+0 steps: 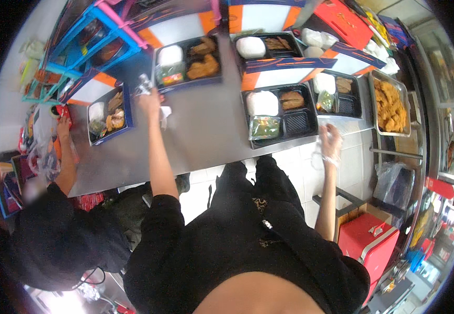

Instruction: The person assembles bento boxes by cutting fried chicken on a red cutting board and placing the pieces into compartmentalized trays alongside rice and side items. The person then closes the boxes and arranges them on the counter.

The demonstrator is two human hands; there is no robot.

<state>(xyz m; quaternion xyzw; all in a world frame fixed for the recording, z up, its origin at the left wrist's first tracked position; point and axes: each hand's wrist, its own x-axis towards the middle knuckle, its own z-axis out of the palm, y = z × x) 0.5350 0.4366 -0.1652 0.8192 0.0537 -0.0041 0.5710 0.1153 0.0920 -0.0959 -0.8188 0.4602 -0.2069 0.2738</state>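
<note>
We observe the left hand (148,100) pinching a small clear packet (143,83) in its grip above the grey surface (206,131), between two meal trays (188,62). The gloved right hand (331,142) hangs spread at the surface edge, beside another tray (282,115).

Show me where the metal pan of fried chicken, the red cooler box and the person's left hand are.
metal pan of fried chicken (390,104), head view, on the fried pieces inside.
red cooler box (367,239), head view, on its lid.
left hand (148,99), head view, on its back.
</note>
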